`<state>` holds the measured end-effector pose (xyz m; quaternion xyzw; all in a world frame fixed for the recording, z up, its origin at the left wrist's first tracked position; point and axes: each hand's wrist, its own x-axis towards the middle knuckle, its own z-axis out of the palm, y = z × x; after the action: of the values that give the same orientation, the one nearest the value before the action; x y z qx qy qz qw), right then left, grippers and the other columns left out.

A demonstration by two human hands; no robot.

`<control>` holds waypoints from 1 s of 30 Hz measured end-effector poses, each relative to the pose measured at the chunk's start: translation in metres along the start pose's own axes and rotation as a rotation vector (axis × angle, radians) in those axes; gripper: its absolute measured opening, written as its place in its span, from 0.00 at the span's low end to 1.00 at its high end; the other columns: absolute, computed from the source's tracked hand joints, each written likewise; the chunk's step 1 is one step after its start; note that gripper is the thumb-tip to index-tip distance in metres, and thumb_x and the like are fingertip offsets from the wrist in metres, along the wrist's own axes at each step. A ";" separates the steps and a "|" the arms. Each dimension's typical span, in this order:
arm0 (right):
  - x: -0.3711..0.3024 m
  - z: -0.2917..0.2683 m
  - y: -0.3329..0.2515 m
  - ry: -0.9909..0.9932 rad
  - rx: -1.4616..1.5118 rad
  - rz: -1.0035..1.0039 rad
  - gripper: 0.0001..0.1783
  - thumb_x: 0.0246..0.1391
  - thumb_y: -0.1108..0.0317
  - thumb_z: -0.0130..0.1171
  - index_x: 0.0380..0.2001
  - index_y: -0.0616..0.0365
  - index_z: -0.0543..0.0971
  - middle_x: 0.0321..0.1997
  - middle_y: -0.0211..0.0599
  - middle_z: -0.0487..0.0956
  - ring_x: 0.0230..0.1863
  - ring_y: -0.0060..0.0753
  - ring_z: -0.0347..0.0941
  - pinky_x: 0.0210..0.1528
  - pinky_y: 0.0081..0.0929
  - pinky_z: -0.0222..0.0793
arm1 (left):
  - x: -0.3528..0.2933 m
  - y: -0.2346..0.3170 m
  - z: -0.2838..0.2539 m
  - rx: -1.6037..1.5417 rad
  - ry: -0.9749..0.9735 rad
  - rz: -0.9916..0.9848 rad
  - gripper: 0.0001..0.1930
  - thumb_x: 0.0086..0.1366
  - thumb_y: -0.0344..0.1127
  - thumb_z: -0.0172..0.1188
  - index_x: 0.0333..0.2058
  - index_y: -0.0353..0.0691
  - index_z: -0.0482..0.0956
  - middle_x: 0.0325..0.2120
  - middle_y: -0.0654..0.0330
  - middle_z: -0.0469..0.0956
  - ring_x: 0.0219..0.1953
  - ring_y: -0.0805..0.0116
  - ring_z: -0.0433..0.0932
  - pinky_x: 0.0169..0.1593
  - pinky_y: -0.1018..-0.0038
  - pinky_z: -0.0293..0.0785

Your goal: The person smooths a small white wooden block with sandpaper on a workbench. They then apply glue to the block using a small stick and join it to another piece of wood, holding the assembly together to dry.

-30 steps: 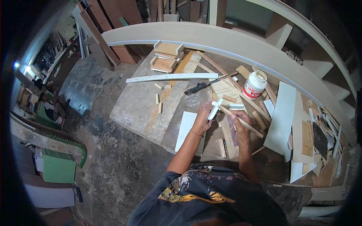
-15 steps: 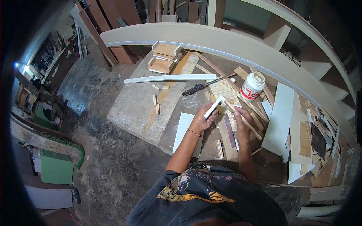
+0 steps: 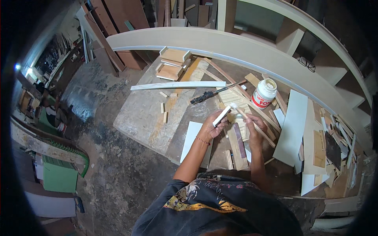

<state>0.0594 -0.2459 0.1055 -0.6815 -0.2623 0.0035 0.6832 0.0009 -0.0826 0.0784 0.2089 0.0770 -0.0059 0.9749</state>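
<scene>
My left hand [image 3: 213, 126] is closed around a short white-faced wooden strip [image 3: 222, 116], tilted up and away from me. In my right hand [image 3: 256, 128] is a thin wooden stick [image 3: 248, 116] with white paste on its far tip. That tip is at the upper end of the strip; whether it touches, I cannot tell. Beyond my right hand an open white jar [image 3: 264, 94] with a red label stands upright, its mouth smeared with pale glue. Several small wooden blocks [image 3: 165, 117] lie to the left, and two small wooden trays [image 3: 169, 71] sit at the far side.
A long white strip [image 3: 177, 85] and a black-handled tool [image 3: 203, 97] lie across the table [image 3: 138, 114]. White panels [image 3: 292, 129] and piled offcuts [image 3: 334, 145] fill the right side. A long pale shelf unit [image 3: 189, 39] borders the far edge; eyeglasses [image 3: 307, 64] rest on it.
The stick's pasted tip has shifted slightly at the strip's upper end, and my right hand has tilted a little. My left hand keeps its grip. The whole view has moved slightly.
</scene>
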 end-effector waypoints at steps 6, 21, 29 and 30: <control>-0.006 0.005 0.002 -0.010 0.102 0.055 0.09 0.45 0.74 0.53 0.33 0.63 0.75 0.31 0.34 0.75 0.33 0.21 0.69 0.39 0.18 0.64 | 0.005 -0.005 -0.012 -0.037 0.035 -0.015 0.11 0.61 0.36 0.43 0.37 0.35 0.65 0.14 0.63 0.64 0.09 0.82 0.59 0.08 0.90 0.54; -0.008 0.007 0.005 -0.048 0.131 0.078 0.12 0.46 0.73 0.51 0.37 0.65 0.74 0.35 0.37 0.75 0.37 0.23 0.69 0.43 0.19 0.63 | 0.001 -0.006 0.000 0.076 0.056 0.057 0.07 0.60 0.34 0.44 0.32 0.37 0.65 0.13 0.63 0.64 0.08 0.82 0.58 0.07 0.89 0.53; -0.012 0.012 -0.003 -0.090 0.116 0.021 0.13 0.47 0.73 0.49 0.38 0.66 0.73 0.34 0.38 0.76 0.35 0.22 0.70 0.41 0.19 0.64 | 0.002 -0.009 0.002 0.076 0.136 0.058 0.07 0.61 0.35 0.43 0.33 0.39 0.65 0.13 0.64 0.63 0.07 0.82 0.56 0.07 0.89 0.51; -0.012 0.012 -0.004 -0.091 0.130 0.022 0.13 0.48 0.73 0.49 0.38 0.66 0.73 0.35 0.39 0.76 0.35 0.23 0.70 0.41 0.19 0.64 | 0.001 -0.008 0.003 0.069 0.139 0.068 0.06 0.61 0.36 0.45 0.32 0.40 0.65 0.13 0.64 0.63 0.07 0.83 0.56 0.06 0.89 0.50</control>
<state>0.0428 -0.2390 0.1038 -0.6377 -0.2849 0.0589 0.7133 0.0024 -0.0914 0.0775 0.2448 0.1368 0.0393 0.9591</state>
